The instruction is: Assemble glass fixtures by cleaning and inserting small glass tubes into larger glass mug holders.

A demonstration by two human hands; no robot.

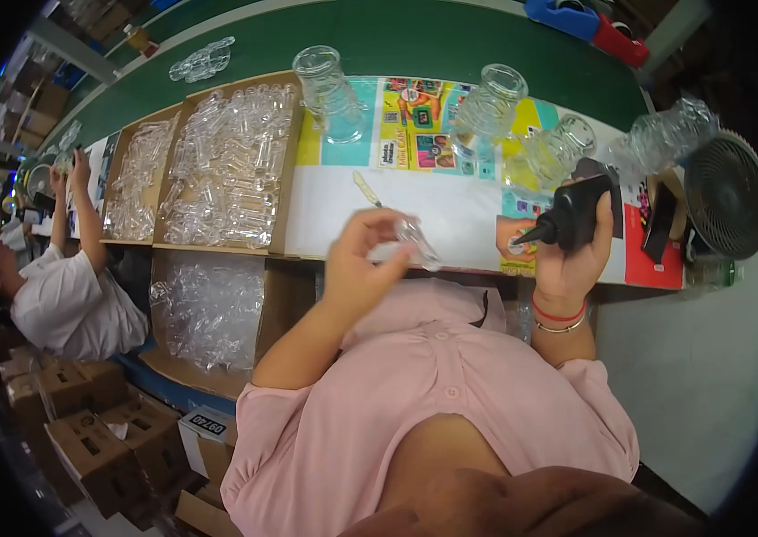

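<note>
left hand (363, 259) was pinched shut on a small clear plastic piece (417, 243), held just above the near edge of the table (343, 215). right hand (567, 255) was wrapped tight around a black squeeze bottle (573, 213), its nozzle pointing left toward the clear piece but not touching it. red band and a bangle sat on that wrist.

packaging-wise: a colourful printed sheet (419, 125) in teal, yellow and white covered the tabletop, with little picture panels and square code marks on it, and a red patch at the far right corner. three clear jars (330, 94) stood on it along the back. two open cardboard boxes (227, 166) to the left were packed with clear plastic parts, and a lower box held a clear bag of more. brown cartons (97, 447) sat on the floor at lower left, one white one with a black rectangular label. a black fan (726, 192) stood at the right edge. another person in white worked further left.
</note>
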